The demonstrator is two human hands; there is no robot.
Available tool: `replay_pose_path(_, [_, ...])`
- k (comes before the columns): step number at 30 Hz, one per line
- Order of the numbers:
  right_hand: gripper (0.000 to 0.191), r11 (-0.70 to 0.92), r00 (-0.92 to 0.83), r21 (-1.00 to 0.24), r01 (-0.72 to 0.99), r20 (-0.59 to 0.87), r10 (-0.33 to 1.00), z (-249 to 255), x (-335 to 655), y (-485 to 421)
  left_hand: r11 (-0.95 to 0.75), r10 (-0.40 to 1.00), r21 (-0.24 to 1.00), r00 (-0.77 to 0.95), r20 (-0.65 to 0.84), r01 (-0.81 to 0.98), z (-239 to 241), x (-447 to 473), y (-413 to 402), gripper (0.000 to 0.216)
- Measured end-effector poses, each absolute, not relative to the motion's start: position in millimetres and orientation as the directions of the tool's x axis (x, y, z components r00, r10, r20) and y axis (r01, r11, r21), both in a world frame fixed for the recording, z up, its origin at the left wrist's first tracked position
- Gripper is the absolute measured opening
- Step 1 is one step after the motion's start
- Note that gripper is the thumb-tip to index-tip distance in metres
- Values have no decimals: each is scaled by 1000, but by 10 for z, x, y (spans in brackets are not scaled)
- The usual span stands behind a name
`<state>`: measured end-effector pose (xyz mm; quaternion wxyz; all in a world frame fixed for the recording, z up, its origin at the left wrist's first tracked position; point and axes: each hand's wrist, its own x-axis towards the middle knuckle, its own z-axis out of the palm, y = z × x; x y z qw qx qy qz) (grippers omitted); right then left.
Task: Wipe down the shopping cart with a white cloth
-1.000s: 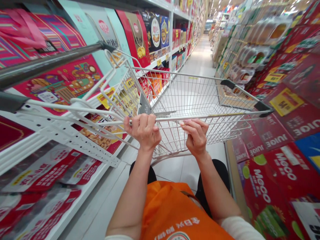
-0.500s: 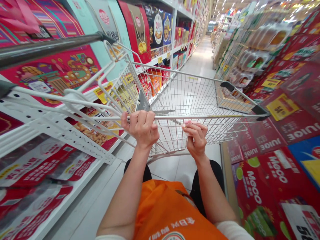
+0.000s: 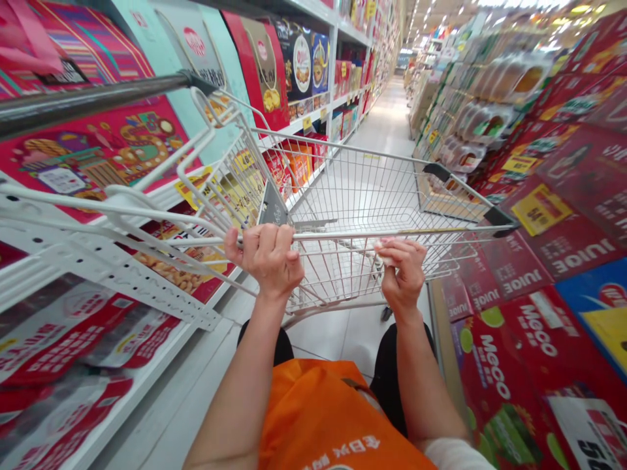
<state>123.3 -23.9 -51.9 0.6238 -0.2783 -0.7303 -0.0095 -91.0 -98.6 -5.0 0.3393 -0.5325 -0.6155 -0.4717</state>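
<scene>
A white wire shopping cart (image 3: 377, 158) stands in front of me in a store aisle, its basket empty. My left hand (image 3: 267, 258) is wrapped over the cart's rear bar (image 3: 343, 234). Just under the same bar, further right, my right hand (image 3: 404, 271) is curled with its fingertips pinched on a small pale thing that I cannot make out. I wear an orange garment (image 3: 333, 424) with white lettering.
Close on the left, white shelves (image 3: 98, 274) carry red gift boxes and packets, and a grey bar (image 3: 98, 98) with white wire parts juts across them. Stacked red juice cartons (image 3: 529, 326) line the right. The tiled aisle (image 3: 386, 117) runs straight ahead between them.
My right hand has slid a little to the right and dropped slightly below the bar. The left hand keeps its grip, and the shelves have shifted in view.
</scene>
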Motion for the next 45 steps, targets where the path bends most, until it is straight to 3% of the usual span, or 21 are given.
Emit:
replay_pose_path(7, [25, 850, -56, -325, 415, 923, 381, -610, 1299, -181, 84, 300, 106, -126, 945, 991, -19, -896, -984, 64])
replay_pose_path(13, [18, 808, 33, -369, 460, 916, 399, -601, 1406, -119, 61, 295, 160, -171, 940, 985, -22, -935, -994, 69])
replay_pose_path(19, [18, 810, 5, -375, 451, 909, 418, -658, 1483, -68, 68, 306, 145, -159, 939, 987, -20, -950, -994, 69])
replay_pose_path(28, [23, 826, -3, -302, 476, 938, 345, -646, 1570, 42, 106, 330, 93, -124, 936, 990, -25, -982, -1007, 66])
replay_pose_path(36, [21, 789, 71, -333, 517, 935, 348, -618, 1694, 108, 53, 334, 190, -197, 922, 980, 29, -930, -1012, 64])
replay_pose_path(41, [20, 776, 44, -380, 503, 909, 416, -702, 1748, 139, 60, 344, 136, -149, 927, 989, 4, -992, -1010, 61])
replay_pose_path(45, [18, 783, 97, -384, 489, 916, 389, -669, 1854, 192, 57, 330, 141, -151, 932, 988, -39, -1048, -994, 60])
